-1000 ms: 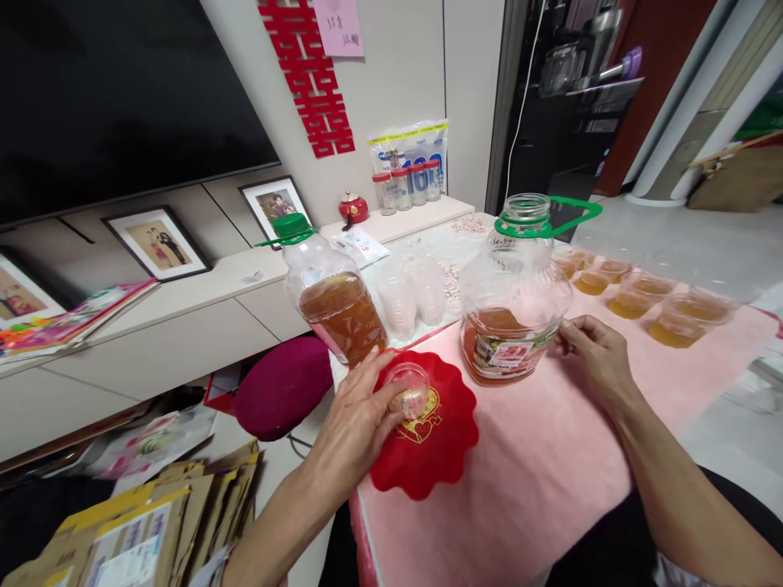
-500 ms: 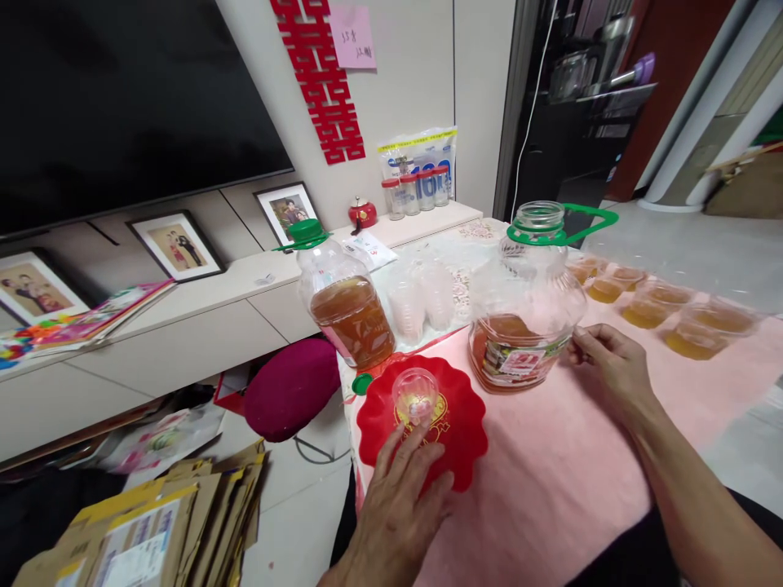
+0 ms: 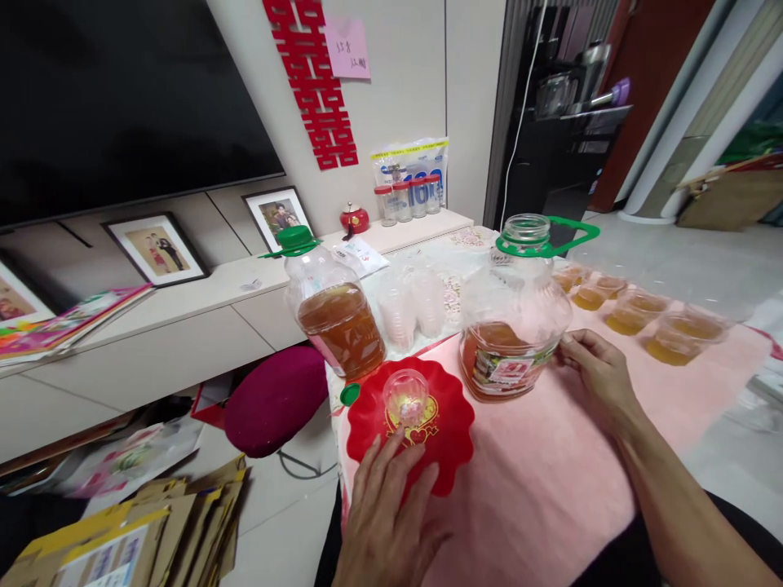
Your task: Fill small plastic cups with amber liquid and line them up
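Observation:
My left hand (image 3: 388, 505) hovers over the near edge of a red scalloped plate (image 3: 456, 408), its fingers spread and holding nothing. Just beyond its fingertips, a small clear plastic cup (image 3: 404, 391) stands on the plate. At the lower right side of an uncapped clear plastic jug (image 3: 514, 326), part full of amber liquid, is my right hand (image 3: 590, 359). Its thumb and fingers are drawn together against the jug's side; whatever they pinch is hidden. Another jug (image 3: 339, 318) with a green cap stands behind the plate on the left.
On the pink cloth (image 3: 550, 473) at the right are several clear cups of amber liquid (image 3: 673, 342). Stacked clear cups (image 3: 416, 306) stand between the jugs. A green cap (image 3: 350, 395) lies left of the plate. A maroon stool (image 3: 275, 399) and flattened cardboard (image 3: 177, 530) are at the left.
My left hand has drawn back slightly from the clear cup. The right hand stays at the jug's side. The whole view has shifted a little.

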The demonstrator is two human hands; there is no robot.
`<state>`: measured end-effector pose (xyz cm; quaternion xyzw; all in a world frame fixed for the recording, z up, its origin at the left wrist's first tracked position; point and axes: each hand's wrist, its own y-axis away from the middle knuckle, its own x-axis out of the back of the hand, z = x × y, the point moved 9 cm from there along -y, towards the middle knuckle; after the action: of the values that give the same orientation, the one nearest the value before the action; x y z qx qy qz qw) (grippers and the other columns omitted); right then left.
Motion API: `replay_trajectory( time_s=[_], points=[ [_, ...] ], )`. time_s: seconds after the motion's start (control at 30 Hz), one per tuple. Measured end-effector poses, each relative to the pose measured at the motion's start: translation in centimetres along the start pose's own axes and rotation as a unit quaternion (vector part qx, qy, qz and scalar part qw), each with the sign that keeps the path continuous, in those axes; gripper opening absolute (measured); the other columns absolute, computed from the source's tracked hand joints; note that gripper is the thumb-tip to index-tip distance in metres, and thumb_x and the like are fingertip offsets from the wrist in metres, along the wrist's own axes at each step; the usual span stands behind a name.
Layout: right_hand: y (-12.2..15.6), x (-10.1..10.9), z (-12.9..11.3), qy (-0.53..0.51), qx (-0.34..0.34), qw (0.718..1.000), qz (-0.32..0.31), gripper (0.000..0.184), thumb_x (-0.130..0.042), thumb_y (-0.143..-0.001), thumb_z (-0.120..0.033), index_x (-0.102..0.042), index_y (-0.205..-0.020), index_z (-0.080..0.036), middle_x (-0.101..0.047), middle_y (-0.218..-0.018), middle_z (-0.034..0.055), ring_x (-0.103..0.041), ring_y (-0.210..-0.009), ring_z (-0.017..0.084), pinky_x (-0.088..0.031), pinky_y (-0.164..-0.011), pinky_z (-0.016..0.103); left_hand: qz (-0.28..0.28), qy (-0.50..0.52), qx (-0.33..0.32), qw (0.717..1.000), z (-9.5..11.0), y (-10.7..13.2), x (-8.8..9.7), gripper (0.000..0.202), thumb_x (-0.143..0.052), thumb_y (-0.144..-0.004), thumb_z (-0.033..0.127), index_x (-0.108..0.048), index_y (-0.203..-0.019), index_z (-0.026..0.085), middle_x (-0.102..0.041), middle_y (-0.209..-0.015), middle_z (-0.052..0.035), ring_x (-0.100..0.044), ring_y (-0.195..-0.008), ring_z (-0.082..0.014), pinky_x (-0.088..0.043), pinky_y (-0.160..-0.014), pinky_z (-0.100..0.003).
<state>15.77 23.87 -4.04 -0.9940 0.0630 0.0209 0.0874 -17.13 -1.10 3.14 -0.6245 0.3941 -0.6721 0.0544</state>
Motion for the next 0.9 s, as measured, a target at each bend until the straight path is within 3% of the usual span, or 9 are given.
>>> replay_trajectory(
  time_s=[0.1,0.17,0.23,0.33,0.4,0.47,0.63,0.8,0.9],
  points=[
    [0.0,-1.2,-0.6,-0.049,0.009,0.998,-0.046,0.028,-0.076,-0.104,-0.046,-0.072,-0.110,-0.018,-0.074,-0.106,0.0030,-0.072,-0.092,0.017,-0.063,-0.085,0.037,0.006,0.025,0.025,0.999,0.9,-1.7,0.5,0.082,-0.056,-0.102,0.070,-0.052,-0.161,0.014,-0.063,-0.158,-0.0166,-0.060,-0.151,-0.0294,-0.071,-0.106,-0.041],
    [0.2,-2.5,-1.2,-0.077,0.012,0.993,-0.090,0.036,-0.076,-0.103,-0.050,-0.072,-0.122,-0.019,-0.075,-0.121,0.0070,-0.073,-0.107,0.022,-0.063,-0.098,0.046,0.014,0.109,0.075,0.991,1.6,-3.6,0.3,0.095,-0.052,-0.102,0.074,-0.036,-0.170,0.010,-0.050,-0.169,-0.0211,-0.052,-0.160,-0.0265,-0.067,-0.111,-0.033],
    [0.7,-3.8,-1.8,-0.094,0.010,0.986,-0.138,0.046,-0.078,-0.101,-0.052,-0.070,-0.133,-0.020,-0.072,-0.137,0.0101,-0.071,-0.123,0.027,-0.058,-0.111,0.055,0.020,0.209,0.145,0.967,2.1,-5.8,-0.7,0.103,-0.055,-0.101,0.073,-0.019,-0.175,0.009,-0.039,-0.176,-0.0241,-0.046,-0.165,-0.0287,-0.065,-0.117,-0.035],
    [1.7,-5.3,-2.5,-0.100,0.004,0.975,-0.198,0.063,-0.081,-0.097,-0.053,-0.064,-0.150,-0.024,-0.064,-0.156,0.0124,-0.060,-0.144,0.034,-0.041,-0.127,0.065,-0.013,0.384,0.300,0.873,2.2,-9.1,-4.2,0.112,-0.071,-0.095,0.061,-0.008,-0.175,0.016,-0.028,-0.181,-0.0235,-0.043,-0.166,-0.0359,-0.057,-0.128,-0.051],
    [2.3,-6.0,-2.9,-0.097,0.001,0.969,-0.227,0.075,-0.083,-0.094,-0.056,-0.058,-0.158,-0.026,-0.057,-0.165,0.0128,-0.051,-0.154,0.037,-0.030,-0.133,0.068,-0.049,0.474,0.453,0.753,2.0,-9.9,-7.6,0.119,-0.084,-0.082,0.044,-0.012,-0.173,0.018,-0.022,-0.184,-0.0198,-0.028,-0.173,-0.0385,-0.037,-0.141,-0.062],
    [2.7,-6.5,-3.3,-0.093,0.000,0.965,-0.247,0.084,-0.085,-0.091,-0.058,-0.053,-0.163,-0.027,-0.051,-0.171,0.0129,-0.045,-0.160,0.038,-0.023,-0.136,0.069,-0.007,0.528,0.472,0.706,2.0,-12.0,-8.9,0.127,-0.085,-0.070,0.030,-0.011,-0.172,0.013,-0.020,-0.183,-0.0222,-0.025,-0.173,-0.0389,-0.029,-0.144,-0.062],
    [3.1,-7.4,-3.9,-0.080,-0.009,0.961,-0.266,0.100,-0.090,-0.085,-0.058,-0.044,-0.169,-0.028,-0.041,-0.179,0.0132,-0.039,-0.164,0.040,-0.023,-0.136,0.070,0.039,0.523,0.461,0.715,0.8,-14.0,-11.8,0.130,-0.085,-0.066,0.043,-0.015,-0.168,0.002,-0.022,-0.179,-0.0309,-0.024,-0.173,-0.0418,-0.026,-0.145,-0.060],
    [2.7,-7.8,-3.8,-0.053,-0.014,0.961,-0.273,0.105,-0.095,-0.079,-0.057,-0.046,-0.167,-0.028,-0.048,-0.174,0.0150,-0.046,-0.160,0.041,-0.028,-0.135,0.070,0.054,0.567,0.457,0.683,0.0,-13.3,-14.2,0.138,-0.094,-0.062,0.047,-0.016,-0.169,0.011,-0.029,-0.177,-0.0260,-0.032,-0.169,-0.0390,-0.031,-0.143,-0.057],
    [1.9,-7.7,-3.5,-0.028,-0.016,0.959,-0.280,0.119,-0.099,-0.074,-0.056,-0.038,-0.173,-0.031,-0.044,-0.177,0.0141,-0.044,-0.161,0.041,-0.026,-0.136,0.070,0.078,0.586,0.435,0.679,-0.2,-13.4,-14.3,0.135,-0.099,-0.061,0.050,-0.023,-0.167,0.016,-0.039,-0.172,-0.0249,-0.044,-0.163,-0.0390,-0.041,-0.138,-0.055]
  ],
)
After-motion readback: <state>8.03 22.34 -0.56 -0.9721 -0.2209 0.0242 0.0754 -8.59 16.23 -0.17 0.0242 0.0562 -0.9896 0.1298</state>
